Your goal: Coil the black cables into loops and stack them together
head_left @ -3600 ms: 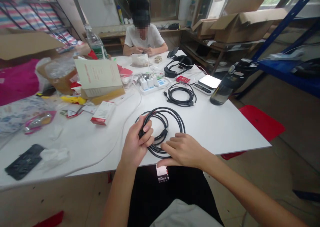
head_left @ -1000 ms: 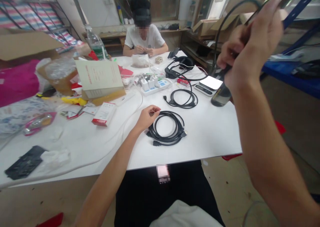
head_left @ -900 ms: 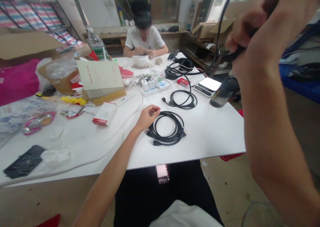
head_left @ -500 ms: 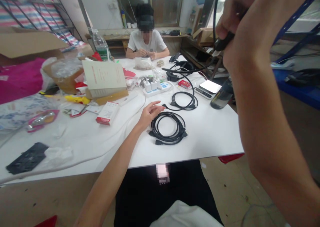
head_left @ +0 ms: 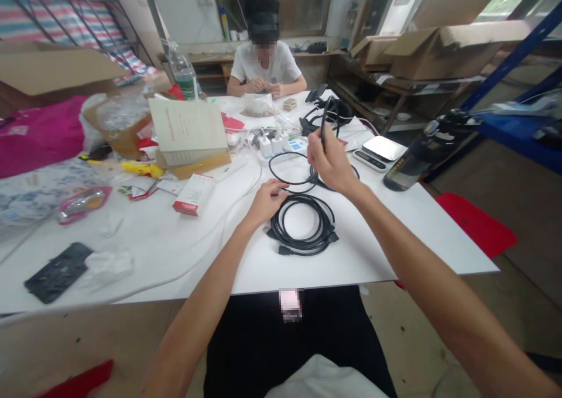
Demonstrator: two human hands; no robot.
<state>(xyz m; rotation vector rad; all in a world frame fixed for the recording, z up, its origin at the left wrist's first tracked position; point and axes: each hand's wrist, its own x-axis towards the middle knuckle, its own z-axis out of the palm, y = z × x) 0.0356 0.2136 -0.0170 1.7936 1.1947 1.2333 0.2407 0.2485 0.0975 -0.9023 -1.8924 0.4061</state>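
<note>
My right hand (head_left: 331, 161) is closed around a black cable, a stretch of which sticks up above the fist. This cable (head_left: 269, 167) curves in a loose loop over the white table, partly hidden behind the right hand. My left hand (head_left: 267, 202) lies low at the table, its thumb and fingertips pinched on the same cable beside the loop. Just below the fingers rests a second black cable (head_left: 302, 249), wound in a neat round coil with dark plugs at its edge.
Around the white table (head_left: 373, 251) are a power strip (head_left: 298, 145) with chargers, a small scale (head_left: 384, 149), a dark bottle (head_left: 424, 149), a red-and-white box (head_left: 194, 194) and a black plastic part (head_left: 57, 272). A person (head_left: 266, 64) sits across. Bags and cartons crowd the left.
My right hand has come down from high at the upper right to just above the table, with the cable. The cable's loop has shifted left. My left hand stays near the coil.
</note>
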